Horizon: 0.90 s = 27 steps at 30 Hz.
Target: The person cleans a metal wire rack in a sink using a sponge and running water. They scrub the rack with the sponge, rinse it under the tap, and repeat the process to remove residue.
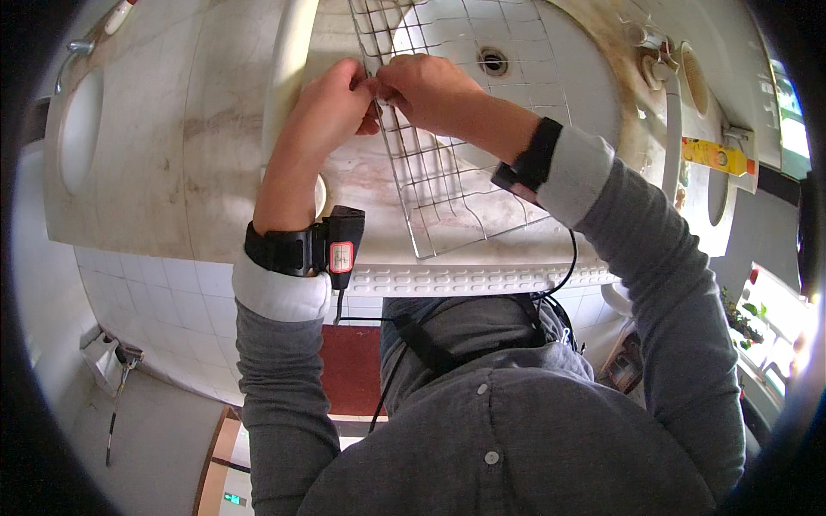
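Note:
A metal wire rack (pixel 429 174) lies slanted across the front of the countertop and over a white washbasin (pixel 587 71). My left hand (pixel 335 100) pinches the rack's left edge wire, its thumb and forefinger close to the fingers of my other hand. From the rack's inner side, my right hand (pixel 429 87) grips the same edge, palm down. The fingertips of both hands almost meet there, and whether something small sits between them is hidden. Through the grid the basin's round drain (pixel 493 61) shows.
A pale upright board (pixel 290 58) stands left of my hands. Beyond it are a second basin (pixel 80 138) and a tap (pixel 80 46). On the right are a white pipe (pixel 672 129) and a yellow box (pixel 713 157). A ridged white strip (pixel 452 282) runs along the counter front.

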### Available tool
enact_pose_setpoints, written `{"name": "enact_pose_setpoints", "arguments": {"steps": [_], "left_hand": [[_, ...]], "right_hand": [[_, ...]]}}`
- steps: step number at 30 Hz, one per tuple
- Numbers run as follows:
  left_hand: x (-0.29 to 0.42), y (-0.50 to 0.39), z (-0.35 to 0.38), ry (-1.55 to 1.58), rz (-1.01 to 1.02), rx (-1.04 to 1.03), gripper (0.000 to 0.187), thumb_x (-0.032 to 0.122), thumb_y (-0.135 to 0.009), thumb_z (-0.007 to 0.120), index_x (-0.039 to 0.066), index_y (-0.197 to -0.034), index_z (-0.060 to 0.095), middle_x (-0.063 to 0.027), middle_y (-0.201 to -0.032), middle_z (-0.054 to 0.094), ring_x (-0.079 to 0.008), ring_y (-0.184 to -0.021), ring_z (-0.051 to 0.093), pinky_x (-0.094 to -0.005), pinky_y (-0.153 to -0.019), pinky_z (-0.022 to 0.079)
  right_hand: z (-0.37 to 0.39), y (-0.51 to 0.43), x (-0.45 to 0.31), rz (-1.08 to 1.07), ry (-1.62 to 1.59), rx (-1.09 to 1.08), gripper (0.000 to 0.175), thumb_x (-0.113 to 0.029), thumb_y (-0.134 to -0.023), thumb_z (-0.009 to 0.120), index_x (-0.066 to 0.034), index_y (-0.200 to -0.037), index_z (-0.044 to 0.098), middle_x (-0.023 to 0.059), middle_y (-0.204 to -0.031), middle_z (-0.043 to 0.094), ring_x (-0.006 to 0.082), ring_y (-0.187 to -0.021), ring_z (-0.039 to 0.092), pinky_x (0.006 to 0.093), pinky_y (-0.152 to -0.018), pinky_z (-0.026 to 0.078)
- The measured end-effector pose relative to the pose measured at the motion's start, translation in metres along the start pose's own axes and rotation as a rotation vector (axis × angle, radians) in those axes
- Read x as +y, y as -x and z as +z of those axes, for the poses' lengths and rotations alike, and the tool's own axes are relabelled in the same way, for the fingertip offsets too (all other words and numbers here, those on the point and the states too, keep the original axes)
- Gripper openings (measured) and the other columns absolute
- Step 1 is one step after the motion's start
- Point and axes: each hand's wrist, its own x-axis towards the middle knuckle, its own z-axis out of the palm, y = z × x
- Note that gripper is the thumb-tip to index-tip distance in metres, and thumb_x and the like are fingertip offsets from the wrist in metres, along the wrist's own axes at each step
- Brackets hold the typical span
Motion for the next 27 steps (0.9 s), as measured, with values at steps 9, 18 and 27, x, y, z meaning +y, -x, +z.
{"name": "enact_pose_setpoints", "arguments": {"steps": [9,18,27], "left_hand": [[0.005,0.001,0.002,-0.002,-0.042,-0.044,0.019,0.021,-0.093,0.051,0.003,-0.09,0.051,-0.0042,-0.069,0.058,-0.0106,-0.057,0.057,-0.0255,-0.055,0.051],[0.005,0.001,0.001,0.03,-0.007,-0.059,0.018,0.02,-0.093,0.051,0.002,-0.09,0.051,-0.0044,-0.067,0.058,-0.0112,-0.055,0.057,-0.0251,-0.052,0.049],[0.005,0.001,0.001,0.029,-0.022,-0.057,0.016,0.018,-0.093,0.051,0.002,-0.09,0.05,-0.0053,-0.067,0.058,-0.0115,-0.054,0.057,-0.0255,-0.052,0.051]], "right_hand": [[-0.009,0.0,0.008,0.111,-0.02,-0.149,0.009,-0.013,-0.08,0.056,-0.0097,-0.086,0.061,0.0108,-0.09,0.063,0.0306,-0.085,0.062,0.0401,-0.073,0.051],[-0.003,-0.018,0.014,0.065,0.053,0.042,0.011,-0.011,-0.077,0.059,-0.0099,-0.087,0.061,0.0093,-0.09,0.063,0.0291,-0.086,0.062,0.0383,-0.073,0.051],[0.001,-0.021,0.017,-0.029,0.054,0.109,0.012,-0.008,-0.074,0.059,-0.009,-0.086,0.059,0.0106,-0.089,0.062,0.029,-0.085,0.062,0.0389,-0.073,0.051]]}}
